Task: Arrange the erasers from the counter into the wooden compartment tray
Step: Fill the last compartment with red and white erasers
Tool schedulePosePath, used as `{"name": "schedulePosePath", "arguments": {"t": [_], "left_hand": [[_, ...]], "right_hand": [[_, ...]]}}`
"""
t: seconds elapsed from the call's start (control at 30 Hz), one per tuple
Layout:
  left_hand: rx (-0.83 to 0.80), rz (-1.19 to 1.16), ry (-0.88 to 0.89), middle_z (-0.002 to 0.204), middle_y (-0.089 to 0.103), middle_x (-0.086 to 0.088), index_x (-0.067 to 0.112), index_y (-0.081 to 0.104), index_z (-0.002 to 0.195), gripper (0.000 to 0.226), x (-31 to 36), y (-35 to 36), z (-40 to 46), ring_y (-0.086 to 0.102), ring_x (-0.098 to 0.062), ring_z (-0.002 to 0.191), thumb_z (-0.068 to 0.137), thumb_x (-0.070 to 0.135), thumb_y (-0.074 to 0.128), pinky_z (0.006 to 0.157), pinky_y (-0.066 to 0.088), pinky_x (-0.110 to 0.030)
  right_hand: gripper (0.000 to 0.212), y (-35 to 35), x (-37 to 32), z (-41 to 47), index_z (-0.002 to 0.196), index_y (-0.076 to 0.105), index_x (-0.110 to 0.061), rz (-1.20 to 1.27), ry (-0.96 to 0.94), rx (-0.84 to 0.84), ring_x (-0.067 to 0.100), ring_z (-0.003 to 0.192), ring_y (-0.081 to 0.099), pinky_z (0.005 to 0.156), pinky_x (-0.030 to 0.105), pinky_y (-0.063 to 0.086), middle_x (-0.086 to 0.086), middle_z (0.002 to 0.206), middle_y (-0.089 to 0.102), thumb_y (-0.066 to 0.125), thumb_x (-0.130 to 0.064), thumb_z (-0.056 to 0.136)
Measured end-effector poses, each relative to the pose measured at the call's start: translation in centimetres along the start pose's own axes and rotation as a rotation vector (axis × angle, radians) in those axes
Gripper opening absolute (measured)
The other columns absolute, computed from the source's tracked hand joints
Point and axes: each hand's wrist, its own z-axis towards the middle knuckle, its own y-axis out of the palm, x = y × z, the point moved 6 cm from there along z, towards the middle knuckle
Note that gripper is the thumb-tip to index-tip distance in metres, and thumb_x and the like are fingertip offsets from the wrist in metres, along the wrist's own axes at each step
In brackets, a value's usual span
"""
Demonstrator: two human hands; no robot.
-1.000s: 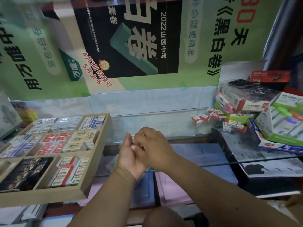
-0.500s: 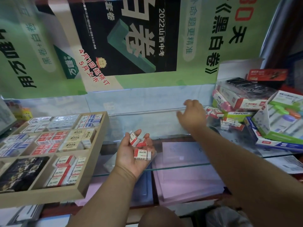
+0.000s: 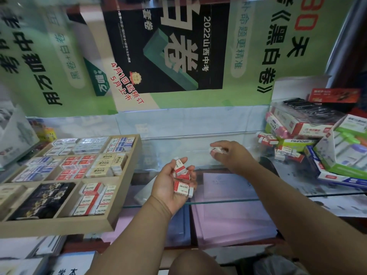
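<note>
Above the glass bench (image 3: pixel 224 200), the left hand (image 3: pixel 172 187) cups three red-white erasers (image 3: pixel 182 180) in its palm; the right hand (image 3: pixel 231 155) pinches one eraser (image 3: pixel 217 150); the wooden compartment tray (image 3: pixel 119 195) lies left.

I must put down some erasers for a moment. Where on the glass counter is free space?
The glass counter is bare between the wooden tray and the stationery boxes, beyond both hands. The right side is crowded: loose erasers lie against the boxes.
</note>
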Motion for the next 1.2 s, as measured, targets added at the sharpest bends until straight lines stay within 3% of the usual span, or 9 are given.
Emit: {"name": "schedulePosePath", "arguments": {"t": [0.2,0.3,0.4,0.53,0.6,0.8,0.93,1.07,1.2], "left_hand": [[-0.027,0.182,0.038,0.068,0.063,-0.009,0.008,0.068,0.083,0.028,-0.1,1.4,-2.6,0.055,-0.019,0.053,0.084,0.033,0.056,0.044,0.037,-0.022],[-0.010,0.186,0.076,0.066,0.063,-0.009,0.007,0.071,0.076,0.033,1.0,1.3,-4.3,0.054,-0.015,0.045,0.086,0.036,0.059,0.040,0.040,-0.018],[0.055,0.224,0.147,0.065,0.062,-0.009,0.008,0.064,0.090,0.021,2.4,0.5,-5.9,0.052,-0.014,0.042,0.088,0.028,0.061,0.040,0.038,-0.018],[0.131,0.174,0.182,0.069,0.064,-0.013,0.008,0.061,0.088,0.016,4.2,-0.7,-8.4,0.054,-0.014,0.042,0.093,0.023,0.057,0.039,0.038,-0.018],[0.126,0.124,0.195,0.075,0.065,-0.015,0.008,0.060,0.093,0.014,5.0,-1.4,-9.8,0.054,-0.014,0.042,0.090,0.022,0.058,0.039,0.039,-0.018],[0.098,-0.031,0.297,0.080,0.067,-0.008,0.007,0.062,0.112,0.034,8.7,-5.3,-14.9,0.055,-0.012,0.042,0.085,0.026,0.058,0.040,0.040,-0.017],[0.239,-0.099,0.463,0.066,0.065,-0.009,0.006,0.060,0.090,0.019,12.1,-8.8,-19.2,0.052,-0.013,0.039,0.089,0.024,0.055,0.038,0.042,-0.018],[0.345,-0.183,0.581,0.057,0.059,-0.005,0.009,0.054,0.079,0.020,14.0,-11.3,-22.5,0.047,-0.014,0.038,0.093,0.023,0.055,0.039,0.043,-0.018],[0.370,-0.189,0.600,0.059,0.056,-0.004,0.012,0.055,0.082,0.016,14.3,-12.4,-24.0,0.047,-0.014,0.042,0.091,0.024,0.058,0.041,0.042,-0.019]], "right_hand": [[0.031,2.6,-7.6,-4.6,0.112,0.069,-0.024,0.178,-0.180,-0.164,0.012,0.076,0.066,0.067,0.004,0.042,0.000,0.095,0.062,0.071,-0.017,0.082],[0.034,3.1,-9.0,-5.8,0.109,0.069,-0.028,0.244,-0.204,-0.164,0.008,0.078,0.065,0.074,0.014,0.047,0.000,0.098,0.060,0.074,-0.016,0.078],[0.031,3.8,-10.7,-6.7,0.104,0.070,-0.029,0.303,-0.238,-0.203,-0.002,0.078,0.061,0.077,0.011,0.046,-0.002,0.094,0.063,0.076,-0.015,0.077],[0.025,5.2,-12.6,-7.8,0.107,0.070,-0.021,0.827,-0.075,-0.373,0.022,0.085,0.058,0.079,0.035,0.050,0.010,0.093,0.065,0.053,-0.009,0.094],[0.031,6.0,-13.6,-8.0,0.113,0.067,-0.015,0.930,-0.053,-0.411,0.025,0.084,0.054,0.074,0.032,0.050,0.014,0.094,0.060,0.048,-0.001,0.093],[0.027,9.2,-17.1,-7.6,0.111,0.057,-0.014,0.730,-0.108,-0.348,0.011,0.070,0.058,0.060,0.021,0.052,0.002,0.089,0.063,0.063,-0.002,0.087],[0.023,13.1,-20.3,-7.1,0.080,0.060,-0.022,0.447,-0.220,-0.344,0.014,0.082,0.062,0.076,0.029,0.052,0.001,0.091,0.066,0.075,-0.005,0.077],[0.015,15.9,-22.6,-7.1,0.091,0.071,-0.017,0.182,-0.337,-0.331,0.005,0.080,0.057,0.063,0.008,0.041,-0.009,0.086,0.064,0.074,-0.011,0.077],[0.012,16.0,-23.3,-6.2,0.090,0.072,-0.014,-0.131,-0.391,-0.296,0.016,0.088,0.063,0.073,0.024,0.047,-0.001,0.095,0.069,0.074,-0.017,0.079]]}}
